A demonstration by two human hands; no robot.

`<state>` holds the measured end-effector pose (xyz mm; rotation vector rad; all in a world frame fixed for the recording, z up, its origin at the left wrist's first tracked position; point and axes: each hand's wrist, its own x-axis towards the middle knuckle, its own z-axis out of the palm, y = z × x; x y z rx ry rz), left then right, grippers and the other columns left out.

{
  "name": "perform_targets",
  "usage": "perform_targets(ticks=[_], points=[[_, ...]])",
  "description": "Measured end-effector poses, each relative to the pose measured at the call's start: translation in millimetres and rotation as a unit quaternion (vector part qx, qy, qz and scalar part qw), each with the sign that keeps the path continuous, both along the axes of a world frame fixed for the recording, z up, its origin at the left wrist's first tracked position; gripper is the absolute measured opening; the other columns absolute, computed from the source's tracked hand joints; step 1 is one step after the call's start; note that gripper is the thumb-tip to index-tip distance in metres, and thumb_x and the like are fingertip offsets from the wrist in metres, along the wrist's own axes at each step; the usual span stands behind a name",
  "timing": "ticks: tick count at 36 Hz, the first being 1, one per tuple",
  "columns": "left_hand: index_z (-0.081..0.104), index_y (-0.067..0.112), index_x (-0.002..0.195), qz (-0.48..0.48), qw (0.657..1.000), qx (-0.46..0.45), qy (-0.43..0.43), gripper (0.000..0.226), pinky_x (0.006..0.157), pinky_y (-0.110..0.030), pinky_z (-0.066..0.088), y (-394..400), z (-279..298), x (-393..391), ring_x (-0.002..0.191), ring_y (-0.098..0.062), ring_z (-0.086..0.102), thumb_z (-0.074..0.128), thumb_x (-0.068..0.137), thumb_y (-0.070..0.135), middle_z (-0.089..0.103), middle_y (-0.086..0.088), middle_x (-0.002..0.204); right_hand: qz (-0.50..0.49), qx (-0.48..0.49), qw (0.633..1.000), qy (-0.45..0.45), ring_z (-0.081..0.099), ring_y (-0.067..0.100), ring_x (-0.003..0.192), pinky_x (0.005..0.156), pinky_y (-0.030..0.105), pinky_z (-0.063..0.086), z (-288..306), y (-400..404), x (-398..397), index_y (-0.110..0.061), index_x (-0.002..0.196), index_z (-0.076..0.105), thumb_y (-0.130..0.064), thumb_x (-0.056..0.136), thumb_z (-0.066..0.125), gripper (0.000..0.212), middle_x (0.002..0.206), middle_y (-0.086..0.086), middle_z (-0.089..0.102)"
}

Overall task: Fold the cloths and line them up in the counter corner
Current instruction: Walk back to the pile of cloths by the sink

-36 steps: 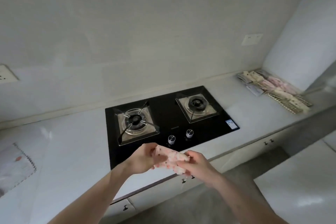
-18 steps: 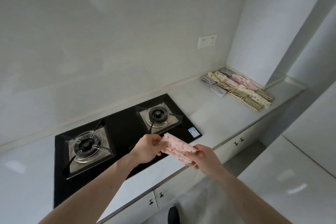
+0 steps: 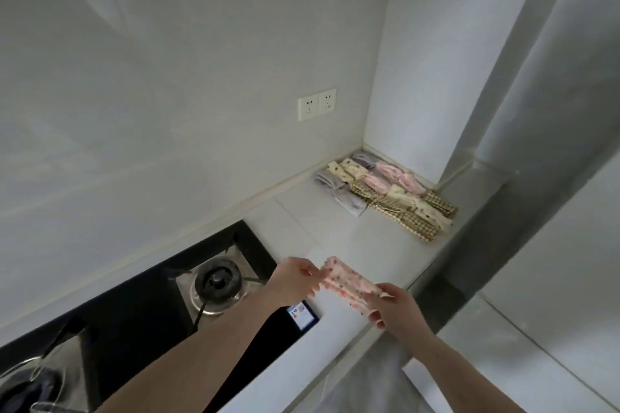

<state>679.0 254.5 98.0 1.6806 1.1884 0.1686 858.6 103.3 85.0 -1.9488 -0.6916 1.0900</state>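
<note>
I hold a folded pink, spotted cloth [image 3: 347,285] in the air above the counter's front edge. My left hand [image 3: 295,280] pinches its far end and my right hand [image 3: 394,307] grips its near end. Several folded cloths [image 3: 385,193] in grey, cream, pink and checked patterns lie side by side in rows in the counter corner, beyond and to the right of my hands.
A black gas hob [image 3: 161,305] with a burner [image 3: 218,283] lies to the left under my left forearm. A double wall socket [image 3: 317,105] sits above the white counter [image 3: 335,231]. A grey wall column [image 3: 503,178] bounds the corner on the right.
The view has swung right, bringing the corner and its row of cloths closer. My hands have carried the folded pink cloth rightward past the hob, still holding both of its ends.
</note>
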Motion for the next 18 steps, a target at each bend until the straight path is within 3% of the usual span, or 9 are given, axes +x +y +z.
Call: perform_targets(ticks=[5, 11, 18], points=[[0.071, 0.020, 0.107, -0.036, 0.999, -0.004, 0.021, 0.029, 0.072, -0.024, 0.057, 25, -4, 40, 0.071, -0.008, 0.072, 0.068, 0.091, 0.044, 0.077, 0.005, 0.087, -0.030, -0.003, 0.999, 0.015, 0.071, 0.022, 0.077, 0.064, 0.029, 0.055, -15, 36, 51, -0.016, 0.101, 0.067, -0.021, 0.097, 0.063, 0.007, 0.089, 0.007, 0.074], [0.070, 0.024, 0.103, -0.007, 0.999, 0.009, 0.050, 0.017, 0.064, -0.019, 0.054, 55, -17, 65, 0.074, -0.008, 0.070, 0.067, 0.091, 0.036, 0.076, 0.007, 0.088, -0.086, -0.042, 0.994, 0.044, 0.070, 0.023, 0.087, 0.069, 0.031, 0.057, -56, 91, 119, -0.015, 0.115, 0.064, -0.021, 0.098, 0.063, 0.018, 0.096, 0.006, 0.072], [0.068, 0.030, 0.096, 0.059, 0.995, -0.001, 0.082, 0.008, 0.059, -0.011, 0.045, 72, -27, 94, 0.082, -0.010, 0.071, 0.068, 0.090, 0.036, 0.073, 0.009, 0.089, -0.094, -0.104, 0.988, 0.062, 0.066, 0.024, 0.087, 0.073, 0.033, 0.057, -91, 157, 200, -0.009, 0.107, 0.066, -0.022, 0.098, 0.062, 0.017, 0.096, 0.012, 0.069]])
